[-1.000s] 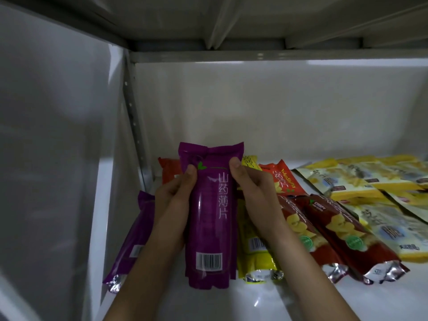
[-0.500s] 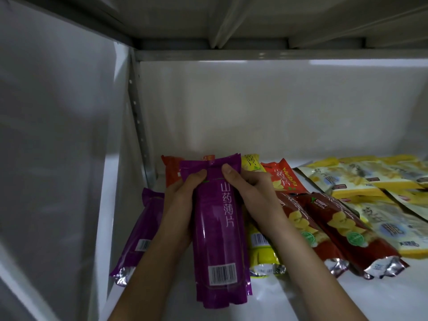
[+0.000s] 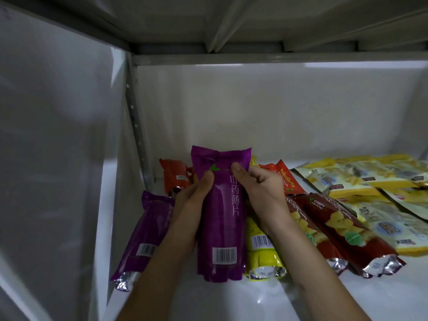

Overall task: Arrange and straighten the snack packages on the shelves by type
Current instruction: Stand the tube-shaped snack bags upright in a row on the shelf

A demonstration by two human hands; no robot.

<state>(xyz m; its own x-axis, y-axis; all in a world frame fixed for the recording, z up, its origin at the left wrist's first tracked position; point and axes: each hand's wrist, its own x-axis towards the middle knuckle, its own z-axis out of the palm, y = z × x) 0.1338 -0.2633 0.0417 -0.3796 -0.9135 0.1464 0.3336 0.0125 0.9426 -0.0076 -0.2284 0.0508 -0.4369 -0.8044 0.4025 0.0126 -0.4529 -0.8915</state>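
Both hands, left hand (image 3: pixel 196 195) and right hand (image 3: pixel 261 193), pinch the purple packet (image 3: pixel 220 228) near its top, its length running toward the shelf's back, with the matching purple packet (image 3: pixel 148 232) just left.

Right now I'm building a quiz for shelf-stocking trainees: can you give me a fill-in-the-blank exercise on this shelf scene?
1. Both hands, left and right, grip a ____ pack.
2. A second purple pack lies to the ____ of the held one.
3. Just right of the held pack lies a ____ pack with a barcode.
4. The two dark red packs lie ____ on the shelf.

Missing words: purple; left; yellow; flat
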